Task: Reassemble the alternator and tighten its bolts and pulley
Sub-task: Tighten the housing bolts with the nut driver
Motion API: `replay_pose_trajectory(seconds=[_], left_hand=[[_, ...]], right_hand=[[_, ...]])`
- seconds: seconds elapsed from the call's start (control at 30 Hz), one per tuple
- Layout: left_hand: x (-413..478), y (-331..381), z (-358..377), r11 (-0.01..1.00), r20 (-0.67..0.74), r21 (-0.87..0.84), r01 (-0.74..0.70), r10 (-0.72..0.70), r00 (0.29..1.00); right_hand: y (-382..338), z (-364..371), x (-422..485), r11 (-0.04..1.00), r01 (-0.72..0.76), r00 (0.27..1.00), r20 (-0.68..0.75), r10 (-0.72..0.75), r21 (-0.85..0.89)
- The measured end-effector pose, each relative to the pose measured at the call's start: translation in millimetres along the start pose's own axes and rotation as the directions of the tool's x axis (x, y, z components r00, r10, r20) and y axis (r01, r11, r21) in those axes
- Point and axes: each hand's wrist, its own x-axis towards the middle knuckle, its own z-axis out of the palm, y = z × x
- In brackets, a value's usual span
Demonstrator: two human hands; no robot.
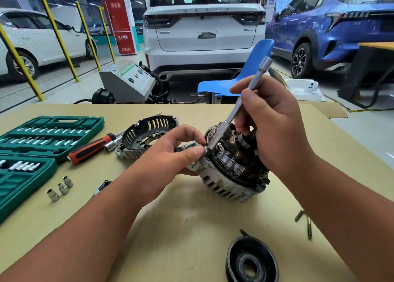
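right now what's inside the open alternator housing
Inside the alternator housing, copper windings ring the wall, with the rotor shaft end at the middle. The right hand, holding the socket driver, covers the far side.

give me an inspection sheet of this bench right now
surface: tan tabletop
job's things: alternator tilted on the table; socket bar set at its rim; end cover and pulley lie apart from it
clutter: open green socket case, red-handled driver, three loose sockets, long bolts
hands: left hand holds the alternator; right hand grips the socket bar
cables: black cable beyond the far edge
surroundings: white car, blue car, blue chair
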Motion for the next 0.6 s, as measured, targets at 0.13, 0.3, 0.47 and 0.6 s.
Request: replay_pose_trajectory(seconds=[0.13, 0.3, 0.47, 0.6], left_hand=[[-0.1, 1.5, 0.8, 1.000, -0.001, -0.008, 0.003, -0.003, 1.000], [-0.3, 1.3, 0.6, 1.000, 0.002, -0.014, 0.005, -0.005, 1.000], [0.5, -0.3, -0.5, 1.000, -0.003, -0.007, 0.009, -0.009, 1.000], [0.1, -0.1, -0.8, 1.000, -0.005, 0.005, 0.006, -0.006, 1.000]], right_hand=[[0.1, -0.6, -0.6, 1.000, -0.023, 1.000, -0.001, 0.023, -0.005], [1.2, -0.3, 1.3, 0.999, 0.020, 1.000, 0.015, -0.019, -0.038], [0.5, 0.3, 1.0, 1.000, 0.003, 1.000, 0.000, -0.003, -0.012], [-0.3, -0.9, -0.8, 0.999, -0.041, 0.999, -0.002, 0.041, 0.015]])
